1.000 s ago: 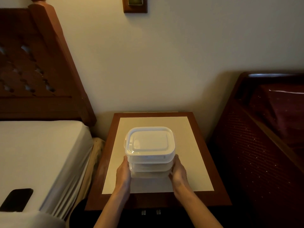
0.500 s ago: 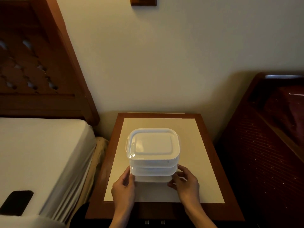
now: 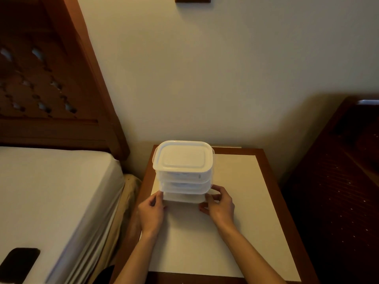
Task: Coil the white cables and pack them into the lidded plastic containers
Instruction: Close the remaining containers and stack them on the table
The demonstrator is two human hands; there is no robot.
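Phone [image 3: 19,263] at 8 o'clock on bed [image 3: 51,191]. Left hand [image 3: 151,214] and right hand [image 3: 220,206] pinch the bottom container's near corners; stack [image 3: 182,171] stands on nightstand [image 3: 266,201], at centre.

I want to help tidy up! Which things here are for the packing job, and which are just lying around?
For the job:
stack of lidded containers, on the bedside table
left hand and right hand, holding the bottom container

Just lying about:
black phone on the bed
wooden headboard

No loose white cables show.
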